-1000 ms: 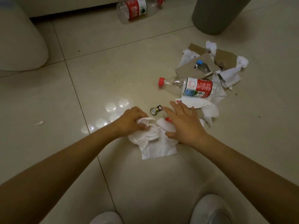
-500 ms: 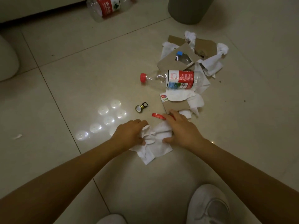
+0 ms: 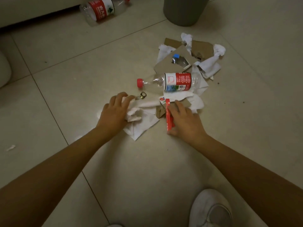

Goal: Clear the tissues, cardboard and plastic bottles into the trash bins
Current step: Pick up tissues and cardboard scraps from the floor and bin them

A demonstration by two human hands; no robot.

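Gathering litter: left hand (image 3: 114, 112) bunches tissues (image 3: 141, 115), right hand (image 3: 183, 122) pinches red carton (image 3: 168, 115); next, the far bin (image 3: 183, 10).

Pale glossy floor tiles (image 3: 65, 66) with dark grout lines run to a white furniture base (image 3: 32, 12).

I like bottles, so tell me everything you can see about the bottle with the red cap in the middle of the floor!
The bottle is clear plastic and looks empty. It lies on its side on the floor tiles, red cap pointing left. A red and white label wraps its middle. Its far end rests on white tissues, with brown cardboard just behind. Neither hand touches it.
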